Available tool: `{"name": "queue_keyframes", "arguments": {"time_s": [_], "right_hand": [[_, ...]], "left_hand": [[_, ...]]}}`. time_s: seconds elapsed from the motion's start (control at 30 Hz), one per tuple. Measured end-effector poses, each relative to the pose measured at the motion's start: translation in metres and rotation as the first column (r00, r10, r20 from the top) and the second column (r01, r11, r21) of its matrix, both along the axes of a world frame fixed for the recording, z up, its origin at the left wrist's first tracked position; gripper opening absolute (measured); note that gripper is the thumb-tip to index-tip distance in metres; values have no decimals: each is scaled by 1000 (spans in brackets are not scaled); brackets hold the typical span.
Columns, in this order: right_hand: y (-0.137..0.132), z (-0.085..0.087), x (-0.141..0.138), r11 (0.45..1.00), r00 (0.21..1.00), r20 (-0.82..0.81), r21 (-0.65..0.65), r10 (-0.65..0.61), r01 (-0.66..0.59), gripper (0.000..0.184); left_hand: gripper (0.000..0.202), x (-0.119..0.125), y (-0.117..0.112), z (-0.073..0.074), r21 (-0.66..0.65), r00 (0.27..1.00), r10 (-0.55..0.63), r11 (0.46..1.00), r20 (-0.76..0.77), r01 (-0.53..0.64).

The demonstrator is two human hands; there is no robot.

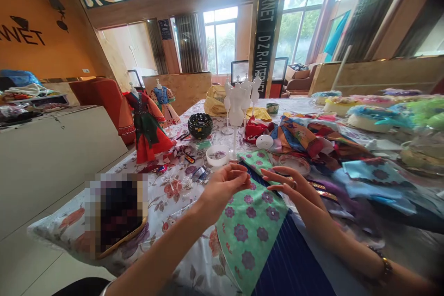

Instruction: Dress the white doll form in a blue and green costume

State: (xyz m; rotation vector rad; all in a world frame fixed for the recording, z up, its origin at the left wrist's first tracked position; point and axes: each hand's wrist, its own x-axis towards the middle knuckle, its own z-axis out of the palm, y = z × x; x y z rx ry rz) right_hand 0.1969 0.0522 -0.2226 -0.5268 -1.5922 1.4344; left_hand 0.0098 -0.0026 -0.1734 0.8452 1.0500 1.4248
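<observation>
A green fabric piece with purple flowers [243, 222] lies beside and partly over dark blue striped fabric [287, 259] on the table. Over the green piece's upper left, my left hand [227, 187] has its thumb and fingers pressed together; whatever sits in the pinch is too small to make out. Across from it, my right hand [294, 189] is open, its fingers stretched toward the left hand and apart, with a ring on one finger. A white mini mannequin [238, 106] stands just beyond both hands, near a white round dish [218, 155].
A phone [120, 215] leans at the left on the floral tablecloth [163, 231]. Two dressed mini mannequins, one in a red and green dress [147, 122], stand at the back left. Behind are a dark woven basket [200, 126] and fabric scraps [305, 138]. Fluffy-trimmed hats [378, 118] line the right.
</observation>
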Motion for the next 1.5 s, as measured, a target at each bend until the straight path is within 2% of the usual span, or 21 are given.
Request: {"name": "queue_keyframes", "arguments": {"time_s": [0.17,0.33,0.5,0.8,0.93,1.03,1.2,1.33,1.5], "right_hand": [[-1,0,1,998,998,-26,23,-51,52,25],[0,2,0,997,996,-50,37,-69,71,24],[-1,3,0,996,996,-54,35,-74,76,26],[-4,3,0,989,995,5,103,-103,102,28],[-7,7,-1,990,996,18,114,-85,83,27],[-5,4,0,983,993,39,150,-111,104,27],[-2,-5,3,917,958,146,355,-247,182,35],[-4,-4,4,861,942,154,469,-298,196,41],[-4,-2,5,762,932,167,631,-321,149,47]], "left_hand": [[11,22,27,-7,-8,964,-53,998,260,57],[8,32,45,-13,-18,933,-87,995,349,100],[10,33,48,-13,-75,886,-61,991,460,107],[13,29,46,-23,-82,861,-82,987,503,142],[15,29,46,-25,-114,870,-31,989,493,100],[17,31,44,-24,-122,875,-10,989,484,78],[14,32,42,-25,-88,875,-50,991,482,105],[14,34,42,-24,-84,865,-62,989,497,119],[9,36,41,-24,-86,870,-64,989,489,121]]}}
